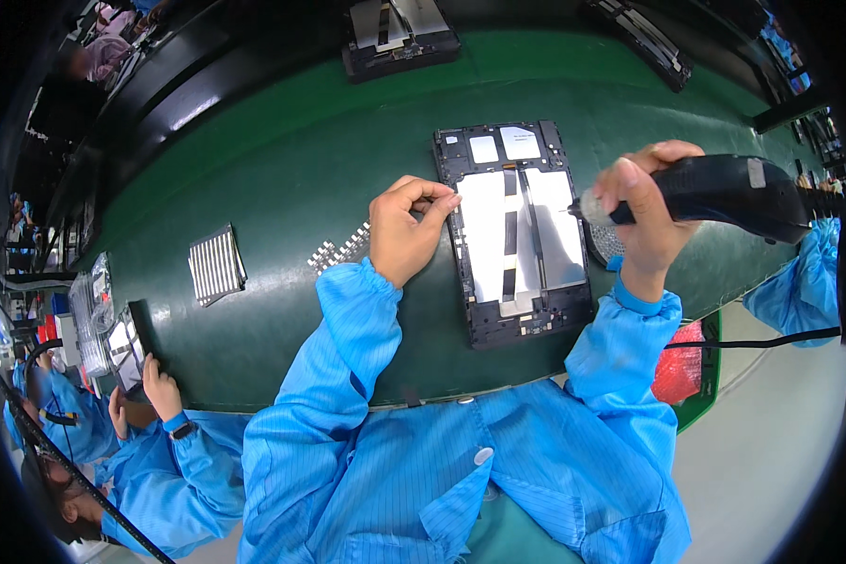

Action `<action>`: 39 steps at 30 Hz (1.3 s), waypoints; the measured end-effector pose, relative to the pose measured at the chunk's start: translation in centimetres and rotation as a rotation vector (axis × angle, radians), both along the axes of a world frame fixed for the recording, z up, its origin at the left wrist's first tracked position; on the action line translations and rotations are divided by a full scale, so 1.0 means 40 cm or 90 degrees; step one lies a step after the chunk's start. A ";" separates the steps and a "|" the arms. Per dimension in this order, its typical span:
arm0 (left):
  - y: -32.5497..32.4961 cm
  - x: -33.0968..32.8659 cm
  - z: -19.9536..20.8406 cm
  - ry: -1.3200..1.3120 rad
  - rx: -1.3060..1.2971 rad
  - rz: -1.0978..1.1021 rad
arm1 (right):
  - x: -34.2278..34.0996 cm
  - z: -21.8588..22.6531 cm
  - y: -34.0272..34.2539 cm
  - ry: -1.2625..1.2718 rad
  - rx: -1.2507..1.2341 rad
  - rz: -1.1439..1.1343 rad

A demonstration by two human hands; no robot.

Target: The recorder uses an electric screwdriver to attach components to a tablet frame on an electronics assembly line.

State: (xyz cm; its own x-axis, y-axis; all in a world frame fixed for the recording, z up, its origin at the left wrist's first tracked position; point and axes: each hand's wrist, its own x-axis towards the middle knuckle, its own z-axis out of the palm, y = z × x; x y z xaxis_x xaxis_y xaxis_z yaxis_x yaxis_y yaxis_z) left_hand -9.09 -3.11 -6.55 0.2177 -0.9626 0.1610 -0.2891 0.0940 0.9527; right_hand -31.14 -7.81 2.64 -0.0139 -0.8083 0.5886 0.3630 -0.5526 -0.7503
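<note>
An opened tablet body (526,324) lies on the green table in front of me, its inside facing up. It has a black frame, silvery panels and dark ribbon cables down the middle. At its upper left edge my left hand (410,226) is closed in a pinch; whatever lies between thumb and forefinger is too small to name. My right hand (650,202) grips a black electric screwdriver (733,195) held sideways, its tip pointing left over the tablet's right side. Partly behind that hand sits a round dish (603,246) of small pieces.
Left of my left hand lies a sheet of small pale tabs (336,252), with a stack of striped strips (217,265) farther left. More tablet bodies (402,39) rest at the back. A co-worker's hand (163,390) is at far left. A green crate (708,376) holds red wrap.
</note>
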 end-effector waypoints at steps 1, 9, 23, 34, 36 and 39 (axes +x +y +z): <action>-0.001 -0.001 0.004 -0.027 -0.012 -0.009 | 0.017 -0.001 -0.001 -0.001 0.005 0.011; -0.037 0.043 0.046 0.137 0.269 -0.109 | 0.212 0.008 -0.021 0.041 0.072 0.162; -0.036 0.038 0.045 0.138 0.258 -0.070 | 0.260 -0.048 -0.044 0.140 0.053 0.193; -0.032 0.079 0.052 0.112 0.265 -0.121 | 0.279 -0.052 -0.006 0.189 0.031 0.193; -0.031 0.118 0.081 0.177 0.262 -0.128 | 0.279 -0.054 0.003 0.194 0.055 0.187; 0.000 0.209 0.109 0.044 0.117 -0.013 | 0.284 -0.057 0.010 0.125 0.066 0.118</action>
State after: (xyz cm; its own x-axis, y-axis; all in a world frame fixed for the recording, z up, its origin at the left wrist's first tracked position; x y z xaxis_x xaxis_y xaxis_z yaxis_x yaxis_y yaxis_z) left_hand -0.73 -3.09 -2.19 0.2029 -0.9787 -0.0323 -0.2219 -0.0780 0.9719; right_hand -19.80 -7.42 0.37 0.2462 -0.8423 0.4794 0.2927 -0.4069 -0.8653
